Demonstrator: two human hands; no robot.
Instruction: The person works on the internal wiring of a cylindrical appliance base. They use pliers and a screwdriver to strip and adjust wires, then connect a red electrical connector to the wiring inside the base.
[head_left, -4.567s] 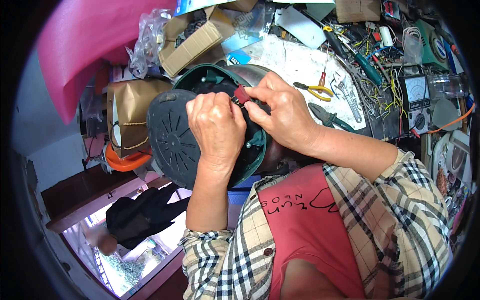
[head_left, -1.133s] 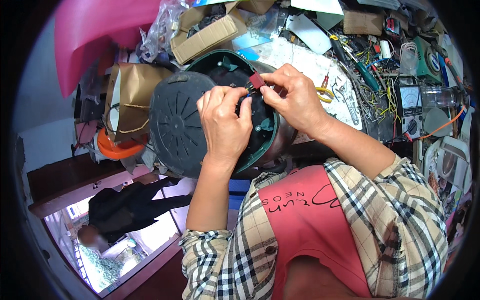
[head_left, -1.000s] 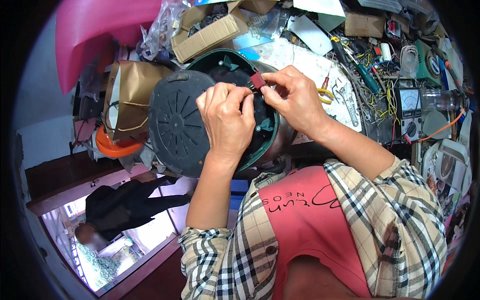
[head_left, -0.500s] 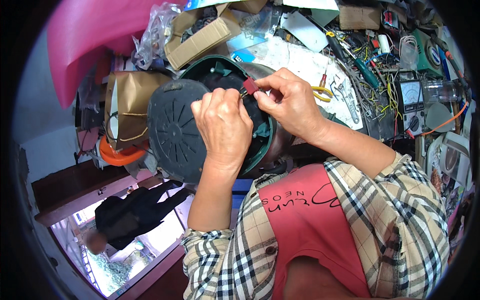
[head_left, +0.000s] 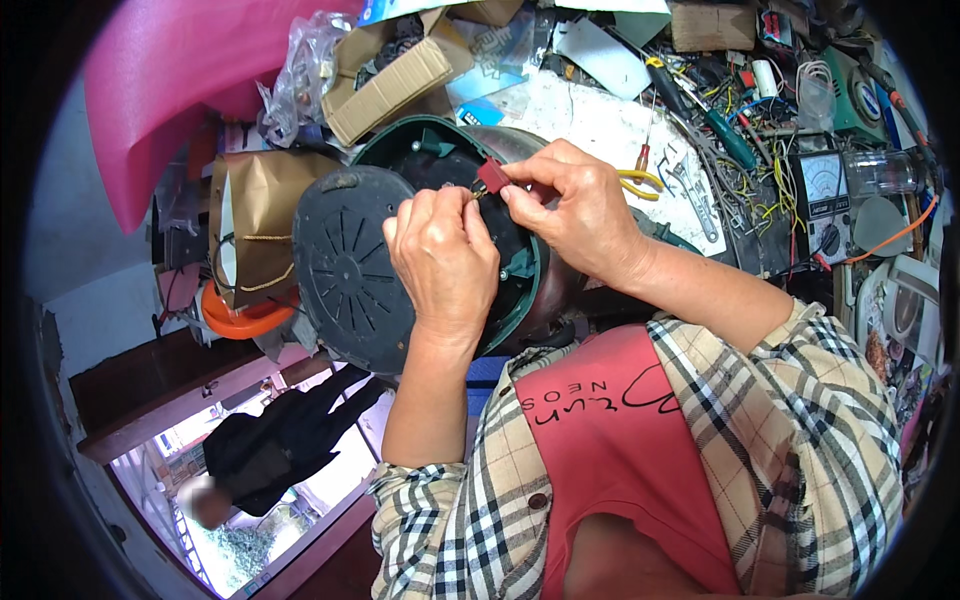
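My right hand (head_left: 580, 205) pinches a small dark red block (head_left: 491, 175) between thumb and fingertips. My left hand (head_left: 445, 250) is closed right beside it, fingertips at the thin yellowish leads or pins under the block. What those fingers hold is mostly hidden. Both hands are over the open end of a dark green round housing (head_left: 535, 300), which lies on its side with a metallic body behind it. A round black cover (head_left: 345, 275) with radial slots hangs at its left, partly behind my left wrist.
Yellow-handled pliers (head_left: 640, 184), a screwdriver (head_left: 643, 158) and a wrench (head_left: 700, 210) lie on the white bench surface. Farther right are tangled wires and a test meter (head_left: 825, 205). A cardboard box (head_left: 390, 90) and paper bag (head_left: 265, 220) stand left. A person (head_left: 270, 440) shows beyond the doorway.
The view has shifted slightly. The red block sits a touch farther left, and more of its leads show. Both hands keep their grip. The person beyond the doorway has moved a little.
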